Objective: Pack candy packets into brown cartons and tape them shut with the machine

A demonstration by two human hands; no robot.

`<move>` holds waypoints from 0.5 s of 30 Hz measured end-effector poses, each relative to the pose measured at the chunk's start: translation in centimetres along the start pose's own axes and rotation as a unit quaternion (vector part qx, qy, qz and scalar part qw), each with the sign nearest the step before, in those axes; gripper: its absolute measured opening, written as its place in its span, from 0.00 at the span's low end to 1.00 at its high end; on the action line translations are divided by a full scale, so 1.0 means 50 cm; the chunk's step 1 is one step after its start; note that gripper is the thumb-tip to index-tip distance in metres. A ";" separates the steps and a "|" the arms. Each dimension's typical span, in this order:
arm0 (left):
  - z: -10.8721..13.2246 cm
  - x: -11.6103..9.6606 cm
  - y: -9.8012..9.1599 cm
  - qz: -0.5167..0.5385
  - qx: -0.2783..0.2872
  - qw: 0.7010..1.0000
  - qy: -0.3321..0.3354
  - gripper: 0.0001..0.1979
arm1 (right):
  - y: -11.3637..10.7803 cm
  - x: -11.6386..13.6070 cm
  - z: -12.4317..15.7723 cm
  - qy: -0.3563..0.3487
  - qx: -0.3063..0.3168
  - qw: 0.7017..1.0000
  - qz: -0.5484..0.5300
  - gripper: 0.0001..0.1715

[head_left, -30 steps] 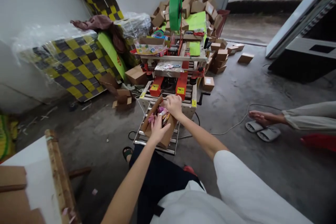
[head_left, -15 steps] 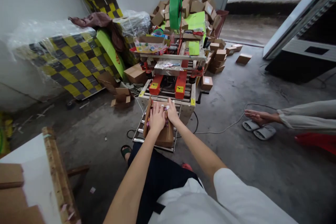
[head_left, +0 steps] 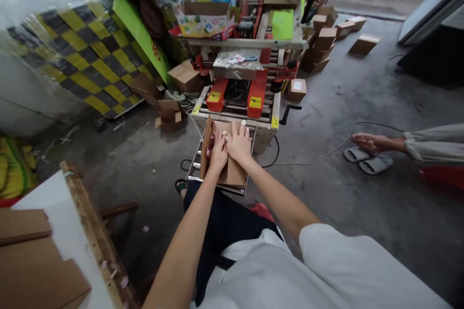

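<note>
A small cardboard box [head_left: 235,174] lies on the metal roller rack [head_left: 195,166] in front of a red carton sealing machine [head_left: 237,96]. My right hand [head_left: 239,144] lies flat on the box's top flap, fingers stretched toward the machine. My left hand [head_left: 218,150] rests beside it on the left flap [head_left: 207,142], fingers bent over pink items that show at the box opening. Both hands press down on the box top and touch each other.
Checked yellow-black sheets [head_left: 83,53] lean at the left wall. Loose cardboard boxes [head_left: 326,34] lie behind the machine and one box [head_left: 184,75] to its left. Another person's foot [head_left: 373,143] and slippers [head_left: 369,161] are at right, with a cable [head_left: 326,152]. A wooden-edged board [head_left: 83,222] with flat cardboard is near left.
My hands have gone from reaching into the open box to lying on its folded flaps. The camera has tilted down and closer.
</note>
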State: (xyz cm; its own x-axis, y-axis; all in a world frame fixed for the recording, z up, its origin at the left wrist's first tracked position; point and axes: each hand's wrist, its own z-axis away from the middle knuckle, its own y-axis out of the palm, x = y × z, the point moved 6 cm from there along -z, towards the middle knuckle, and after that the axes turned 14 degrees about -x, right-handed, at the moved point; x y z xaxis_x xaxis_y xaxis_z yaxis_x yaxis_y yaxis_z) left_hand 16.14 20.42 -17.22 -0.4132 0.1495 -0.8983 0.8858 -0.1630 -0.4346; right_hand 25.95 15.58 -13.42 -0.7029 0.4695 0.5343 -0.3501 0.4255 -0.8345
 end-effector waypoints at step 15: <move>-0.078 -0.085 -0.172 0.000 -0.081 0.996 0.031 0.33 | 0.015 0.019 -0.001 0.001 0.009 0.999 0.044 0.42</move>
State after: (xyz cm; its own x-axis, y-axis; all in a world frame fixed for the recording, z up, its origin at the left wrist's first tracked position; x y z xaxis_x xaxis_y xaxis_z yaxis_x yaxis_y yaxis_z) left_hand 11.11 24.99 -9.44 -0.4036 0.2100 -0.8905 0.9105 -0.0034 -0.4135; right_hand 25.03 16.39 -13.54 -0.7303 0.5055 0.4595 -0.2989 0.3684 -0.8803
